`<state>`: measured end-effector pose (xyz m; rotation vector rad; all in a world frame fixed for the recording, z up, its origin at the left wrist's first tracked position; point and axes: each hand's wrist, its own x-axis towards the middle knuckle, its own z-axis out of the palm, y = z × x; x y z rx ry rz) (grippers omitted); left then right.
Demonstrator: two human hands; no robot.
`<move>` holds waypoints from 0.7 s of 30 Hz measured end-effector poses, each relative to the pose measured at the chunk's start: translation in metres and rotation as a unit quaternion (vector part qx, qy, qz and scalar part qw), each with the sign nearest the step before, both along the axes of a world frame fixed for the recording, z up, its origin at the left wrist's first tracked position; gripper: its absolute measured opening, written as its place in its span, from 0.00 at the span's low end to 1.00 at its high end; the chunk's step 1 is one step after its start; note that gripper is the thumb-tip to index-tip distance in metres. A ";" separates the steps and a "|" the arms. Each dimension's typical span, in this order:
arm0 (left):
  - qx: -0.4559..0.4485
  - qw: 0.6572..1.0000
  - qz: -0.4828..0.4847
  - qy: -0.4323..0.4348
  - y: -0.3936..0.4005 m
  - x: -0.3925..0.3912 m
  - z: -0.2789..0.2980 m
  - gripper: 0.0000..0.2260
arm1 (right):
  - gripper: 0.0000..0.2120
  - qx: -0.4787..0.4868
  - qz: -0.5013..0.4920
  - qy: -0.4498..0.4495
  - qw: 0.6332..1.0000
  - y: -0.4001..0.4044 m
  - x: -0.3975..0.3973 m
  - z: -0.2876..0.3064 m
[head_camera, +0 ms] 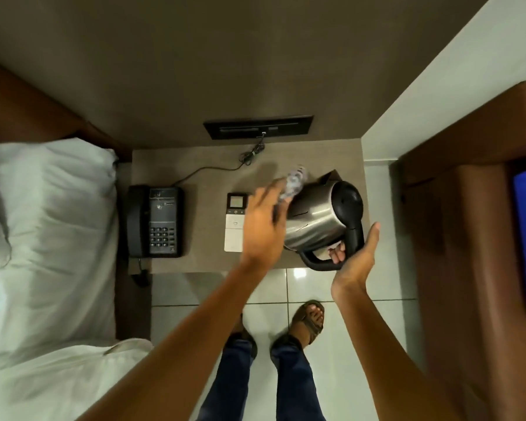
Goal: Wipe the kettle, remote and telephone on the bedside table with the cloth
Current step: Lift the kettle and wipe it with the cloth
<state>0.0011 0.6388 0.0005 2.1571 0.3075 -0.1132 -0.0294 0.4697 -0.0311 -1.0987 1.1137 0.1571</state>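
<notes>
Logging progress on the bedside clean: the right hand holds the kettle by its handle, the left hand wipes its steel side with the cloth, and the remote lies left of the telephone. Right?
One slip: the head view shows the remote lying right of the telephone, between it and the kettle. The right hand and the left hand with the cloth are as stated.

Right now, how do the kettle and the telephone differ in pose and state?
The kettle is tilted, held by its black handle in the right hand; the telephone lies flat on the bedside table, untouched. The left hand presses the cloth to the kettle; nothing touches the telephone. The kettle is shiny steel; the telephone is all dark with a cord. Both have black parts.
</notes>
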 end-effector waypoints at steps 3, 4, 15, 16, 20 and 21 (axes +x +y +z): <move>0.073 0.990 -0.111 -0.055 -0.021 -0.033 -0.013 0.23 | 0.30 0.033 -0.001 -0.002 0.999 -0.006 -0.002 0.003; 0.080 0.993 -0.072 -0.052 -0.019 -0.040 -0.017 0.22 | 0.29 0.042 0.005 -0.007 0.999 -0.006 -0.004 0.004; 0.066 0.995 0.063 -0.040 -0.044 -0.041 -0.017 0.22 | 0.25 0.109 -0.008 -0.075 0.991 0.002 -0.004 0.008; 0.046 0.993 0.107 -0.018 -0.049 -0.031 -0.009 0.23 | 0.25 0.108 -0.008 -0.069 0.992 0.004 -0.004 0.009; 0.133 0.978 -0.096 -0.129 -0.061 -0.061 -0.022 0.23 | 0.24 0.139 -0.032 -0.099 0.985 -0.001 -0.002 0.012; 0.131 0.982 -0.074 -0.117 -0.052 -0.065 -0.025 0.24 | 0.24 0.125 -0.024 -0.099 0.987 -0.004 -0.001 0.011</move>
